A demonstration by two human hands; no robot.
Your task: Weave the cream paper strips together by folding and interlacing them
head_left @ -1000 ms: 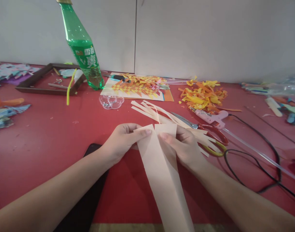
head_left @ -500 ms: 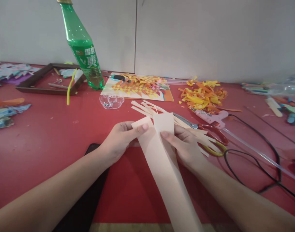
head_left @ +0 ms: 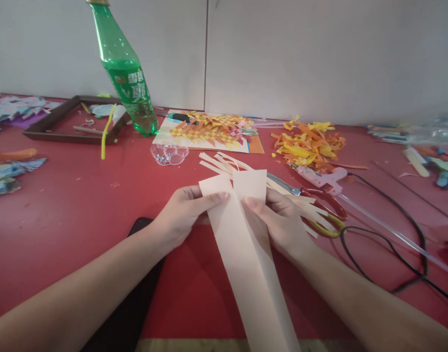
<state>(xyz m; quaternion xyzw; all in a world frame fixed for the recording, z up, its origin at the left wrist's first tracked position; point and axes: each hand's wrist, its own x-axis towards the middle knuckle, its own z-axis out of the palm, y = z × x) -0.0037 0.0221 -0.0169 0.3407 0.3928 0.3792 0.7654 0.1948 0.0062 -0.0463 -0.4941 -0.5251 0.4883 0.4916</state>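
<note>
A long pale peach paper strip (head_left: pixel 245 254), folded lengthwise, runs from the near table edge up to my hands. My left hand (head_left: pixel 183 212) pinches its left upper flap between thumb and fingers. My right hand (head_left: pixel 278 220) pinches the right upper flap. Both flaps stand apart in a shallow V at the top. Behind my hands lies a fan of thin peach paper strips (head_left: pixel 227 166). Red-handled scissors (head_left: pixel 319 200) rest just right of my right hand.
On the red table (head_left: pixel 80 205) stand a green plastic bottle (head_left: pixel 126 73), a brown frame (head_left: pixel 62 120), a woven orange-yellow paper mat (head_left: pixel 209 129), a heap of orange and yellow scraps (head_left: pixel 308 142), a pink glue gun (head_left: pixel 321 177) with black cable (head_left: pixel 407 234), and a dark phone (head_left: pixel 136 293).
The two upper flaps of the strip have slid a little farther up past my fingertips and spread slightly. My hands have stayed almost in place.
</note>
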